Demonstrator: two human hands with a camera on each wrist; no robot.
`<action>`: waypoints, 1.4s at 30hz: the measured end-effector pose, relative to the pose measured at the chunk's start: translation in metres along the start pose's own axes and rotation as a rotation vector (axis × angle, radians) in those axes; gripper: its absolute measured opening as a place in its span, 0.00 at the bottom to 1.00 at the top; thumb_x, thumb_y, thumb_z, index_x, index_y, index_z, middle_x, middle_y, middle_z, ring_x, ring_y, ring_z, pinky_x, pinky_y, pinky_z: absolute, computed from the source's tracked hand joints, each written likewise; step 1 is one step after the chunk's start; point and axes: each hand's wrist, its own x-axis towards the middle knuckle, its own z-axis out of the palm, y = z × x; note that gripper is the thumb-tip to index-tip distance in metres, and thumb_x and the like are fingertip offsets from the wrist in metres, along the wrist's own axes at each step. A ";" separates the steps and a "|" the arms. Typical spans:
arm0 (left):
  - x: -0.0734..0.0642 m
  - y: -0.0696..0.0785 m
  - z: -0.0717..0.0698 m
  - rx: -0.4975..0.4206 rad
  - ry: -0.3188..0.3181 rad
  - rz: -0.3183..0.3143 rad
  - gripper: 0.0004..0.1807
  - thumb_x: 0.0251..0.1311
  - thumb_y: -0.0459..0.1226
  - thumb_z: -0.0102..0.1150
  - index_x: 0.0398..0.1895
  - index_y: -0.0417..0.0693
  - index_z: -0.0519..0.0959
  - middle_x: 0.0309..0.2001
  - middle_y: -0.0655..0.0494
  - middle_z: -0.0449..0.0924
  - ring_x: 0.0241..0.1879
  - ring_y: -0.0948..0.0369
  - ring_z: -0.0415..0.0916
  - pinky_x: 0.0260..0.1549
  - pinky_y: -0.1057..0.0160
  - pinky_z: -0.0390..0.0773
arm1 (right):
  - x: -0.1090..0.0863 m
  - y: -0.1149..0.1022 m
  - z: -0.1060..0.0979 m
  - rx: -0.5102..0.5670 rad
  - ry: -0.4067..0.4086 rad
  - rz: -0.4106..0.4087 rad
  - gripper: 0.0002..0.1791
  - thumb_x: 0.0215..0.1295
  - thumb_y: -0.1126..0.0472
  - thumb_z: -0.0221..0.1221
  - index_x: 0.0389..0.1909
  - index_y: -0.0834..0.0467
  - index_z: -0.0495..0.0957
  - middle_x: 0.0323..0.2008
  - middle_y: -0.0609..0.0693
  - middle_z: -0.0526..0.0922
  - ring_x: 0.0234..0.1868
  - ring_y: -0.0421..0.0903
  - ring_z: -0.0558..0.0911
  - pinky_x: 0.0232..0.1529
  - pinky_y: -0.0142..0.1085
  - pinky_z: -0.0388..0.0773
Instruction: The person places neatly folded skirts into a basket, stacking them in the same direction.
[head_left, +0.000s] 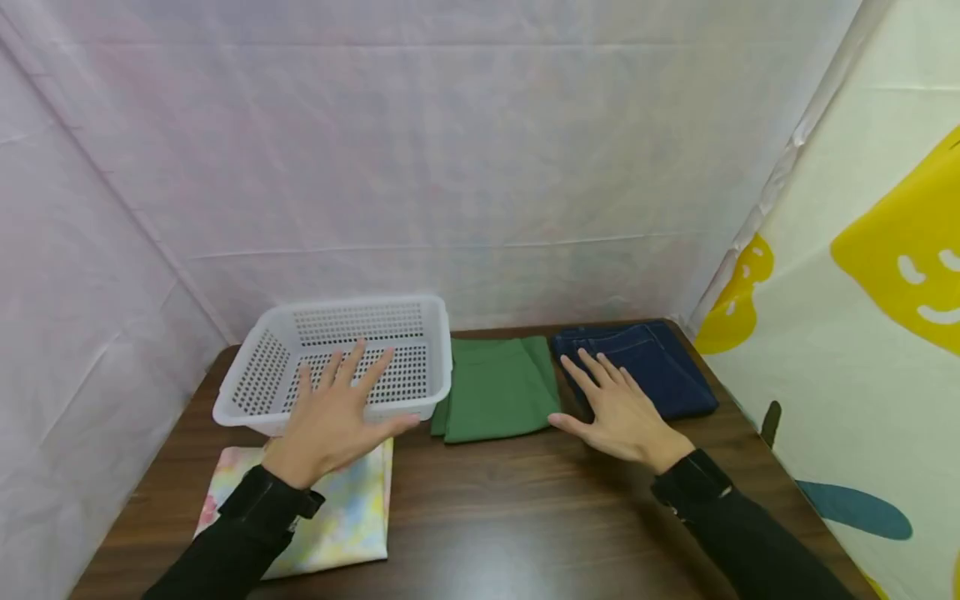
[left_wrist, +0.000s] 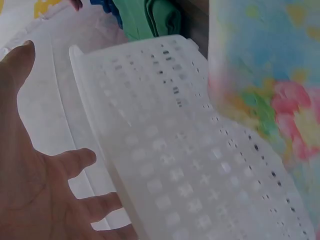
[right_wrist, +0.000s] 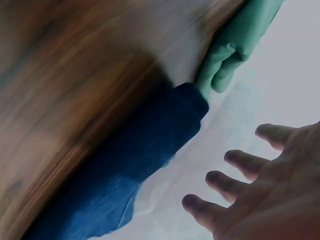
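My left hand (head_left: 330,425), fingers spread, hovers over the near edge of a white plastic basket (head_left: 255,375) with slotted sides; no cloth shows inside it. Partly beneath that hand and forearm lies a folded pastel floral cloth (head_left: 352,517). My right hand (head_left: 622,417) is also spread, above the near left side of folded dark blue jeans (head_left: 667,375). Between basket and jeans sits a folded green cloth (head_left: 498,392). Neither hand holds anything. In the left wrist view the basket (left_wrist: 165,150) is apart from the thumb; in the right wrist view the jeans (right_wrist: 125,155) lie beyond the fingertips.
Everything rests on a dark brown wooden table (head_left: 480,508). A pale fabric wall (head_left: 450,167) rises right behind the basket and cloths. At the right hangs a cream curtain (head_left: 825,400) with yellow smiling shapes, along the table's edge.
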 end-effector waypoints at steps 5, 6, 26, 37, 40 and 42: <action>0.001 0.011 0.009 0.005 0.030 0.025 0.58 0.74 0.82 0.55 0.99 0.71 0.53 0.97 0.40 0.51 0.94 0.28 0.49 0.89 0.16 0.36 | 0.007 -0.013 0.005 0.018 -0.001 -0.073 0.53 0.83 0.24 0.61 0.96 0.49 0.60 0.95 0.63 0.57 0.94 0.73 0.59 0.91 0.76 0.58; 0.001 0.013 0.012 0.003 0.029 0.033 0.58 0.74 0.81 0.56 0.99 0.71 0.53 0.97 0.41 0.51 0.94 0.29 0.49 0.90 0.17 0.35 | 0.008 -0.017 0.007 0.023 -0.008 -0.092 0.52 0.84 0.25 0.61 0.95 0.50 0.62 0.95 0.63 0.59 0.93 0.73 0.60 0.91 0.76 0.59; 0.014 0.084 0.039 0.065 0.088 0.267 0.52 0.76 0.79 0.57 0.95 0.68 0.64 0.94 0.44 0.61 0.91 0.36 0.64 0.90 0.21 0.54 | 0.026 -0.048 0.031 0.019 -0.212 -0.133 0.44 0.87 0.27 0.58 0.90 0.49 0.73 0.93 0.62 0.64 0.92 0.73 0.62 0.83 0.77 0.70; 0.017 0.113 0.057 0.030 0.014 0.462 0.44 0.81 0.65 0.68 0.90 0.58 0.73 0.92 0.41 0.65 0.90 0.39 0.66 0.87 0.37 0.73 | 0.021 -0.049 0.034 0.023 -0.208 -0.154 0.35 0.91 0.38 0.60 0.87 0.52 0.76 0.90 0.65 0.69 0.88 0.74 0.70 0.80 0.73 0.77; 0.015 0.117 0.064 0.041 -0.012 0.499 0.42 0.82 0.64 0.68 0.90 0.57 0.74 0.91 0.41 0.66 0.88 0.39 0.70 0.78 0.43 0.85 | 0.017 -0.048 0.033 0.021 -0.206 -0.161 0.34 0.91 0.40 0.62 0.86 0.52 0.77 0.90 0.64 0.69 0.87 0.73 0.71 0.78 0.72 0.80; 0.013 0.118 0.068 0.057 -0.029 0.505 0.40 0.83 0.64 0.67 0.89 0.57 0.75 0.91 0.42 0.68 0.86 0.38 0.74 0.73 0.45 0.89 | 0.014 -0.048 0.033 0.022 -0.204 -0.166 0.33 0.90 0.41 0.63 0.86 0.52 0.77 0.90 0.64 0.69 0.87 0.73 0.72 0.77 0.72 0.81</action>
